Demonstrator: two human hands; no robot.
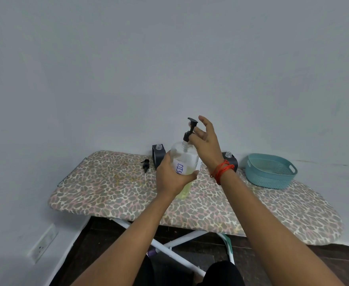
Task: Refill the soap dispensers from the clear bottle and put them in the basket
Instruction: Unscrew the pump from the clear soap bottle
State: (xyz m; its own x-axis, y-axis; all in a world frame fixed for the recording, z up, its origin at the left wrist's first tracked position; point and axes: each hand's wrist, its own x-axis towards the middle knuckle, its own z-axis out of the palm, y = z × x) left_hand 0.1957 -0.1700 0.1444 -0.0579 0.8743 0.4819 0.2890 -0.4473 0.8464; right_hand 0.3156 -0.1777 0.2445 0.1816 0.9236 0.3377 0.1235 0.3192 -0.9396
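Head view: left hand point(170, 178) holds the clear bottle point(185, 162) mid-body above the ironing board point(107, 193) — grip clamped. Right hand point(207, 141) sits at the pump point(191, 129) collar, fingers spread; a pinch cannot be confirmed. Judged: smooth plastic, part-full, slippery if soapy — hold the body, turn the collar. 2 dispensers point(159, 156) stand open behind, basket point(272, 172) to the right. Padded cover, likely unsteady footing; plain wall

Flat, even room light through a wide lens.
You get moderate brightness with faint shadows; the wall point(169, 58) dims toward the corners, the ironing board point(107, 193) bows at its edges, the clear bottle point(187, 155) carries soft highlights, and your right hand's point(206, 147) fingertips point(201, 119) blur slightly.
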